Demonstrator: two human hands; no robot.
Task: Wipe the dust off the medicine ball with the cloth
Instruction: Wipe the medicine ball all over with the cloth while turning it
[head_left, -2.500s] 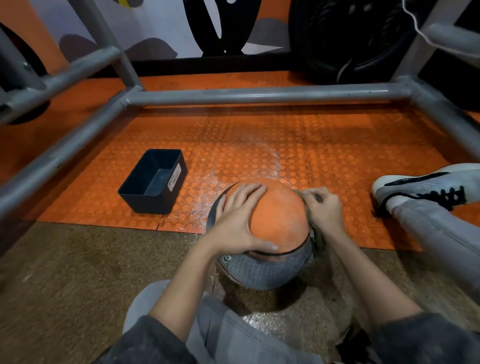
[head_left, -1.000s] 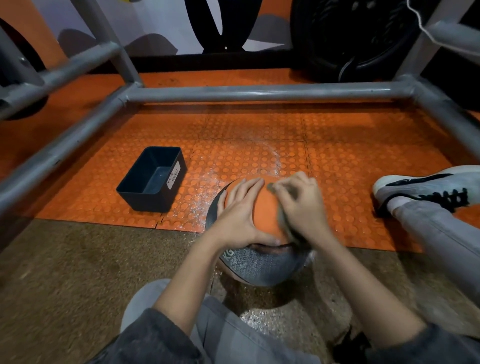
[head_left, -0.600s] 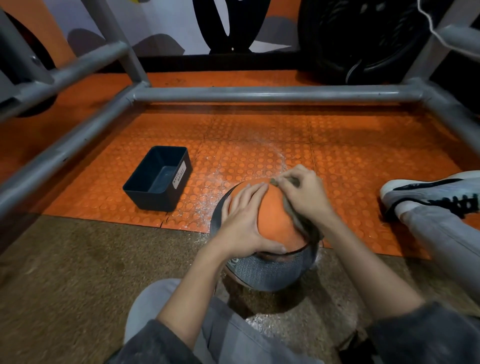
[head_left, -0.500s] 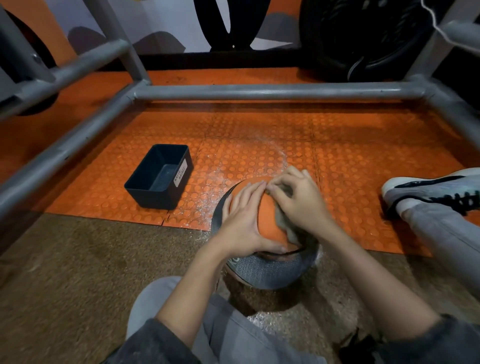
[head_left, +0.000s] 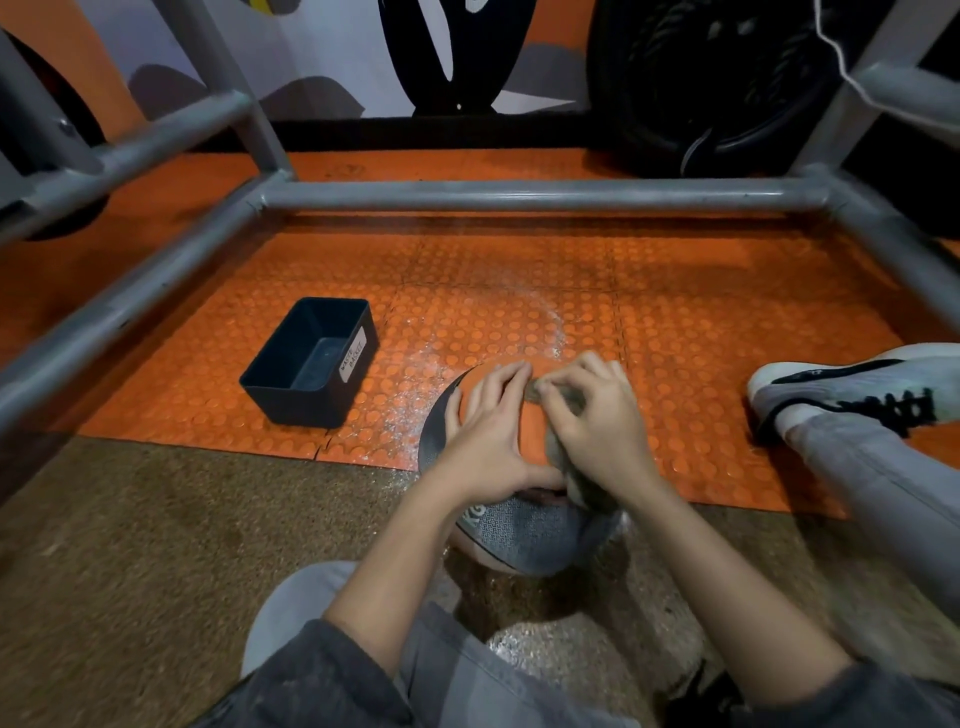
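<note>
Ball (head_left: 527, 532): orange top, grey lower half; sits where the studded orange mat (head_left: 675, 312) meets the brown floor (head_left: 156, 519).
Left hand (head_left: 488, 441): laid flat on the ball's top, fingers straight and spread, steadying it.
Right hand (head_left: 597, 421): fingers curled, gripping the cloth (head_left: 563, 457) against the ball's right side, just beside the left hand.
White dust (head_left: 410, 415): scattered on the mat left of the ball.
Dark bin (head_left: 301, 410): left of the ball, apart.
Shoe (head_left: 852, 389): well right of the ball.
Grey bar (head_left: 519, 196): beyond the ball.
</note>
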